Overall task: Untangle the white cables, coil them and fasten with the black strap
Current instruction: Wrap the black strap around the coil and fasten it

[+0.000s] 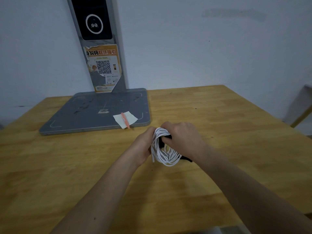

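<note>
While the white cables (163, 148) are held as a loose coil above the wooden table (219, 125), in the head view the bundle is gripped at its top by the left hand (143, 144), and the black strap (166, 138) is pinched against it by the right hand (182, 136). A strap tail (186, 159) is seen below. Should either grip be loosened, the loops could be spilled and retangled, or the strap dropped.

Table (219, 115) – light wood, matt, grain seen. Scanner base (94, 112) – grey metal, scuffed, dull. Cables (164, 149) – smooth white plastic sheath. Strap (163, 141) looks black cloth. Paper label (103, 68), torn edges.
</note>
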